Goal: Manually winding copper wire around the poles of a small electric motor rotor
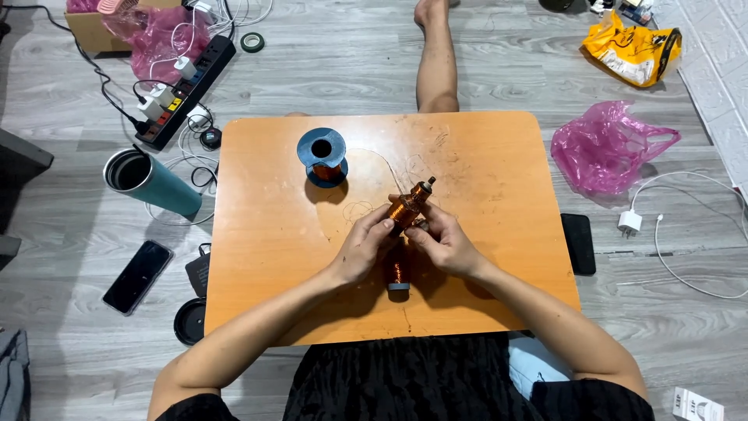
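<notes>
Gripping one copper-wound coil from both sides, the left hand and right hand clamp their fingers on it above the tabletop; a second coil lies just below them, one blue spool beyond.

Copper-orange coil, blue spool, orange table, pink bag, grey wood-grain floor

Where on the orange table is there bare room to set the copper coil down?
The table is bare left of the left hand and right of the right hand. It is crowded mid-table: blue spool, loose wire, second coil.
</notes>
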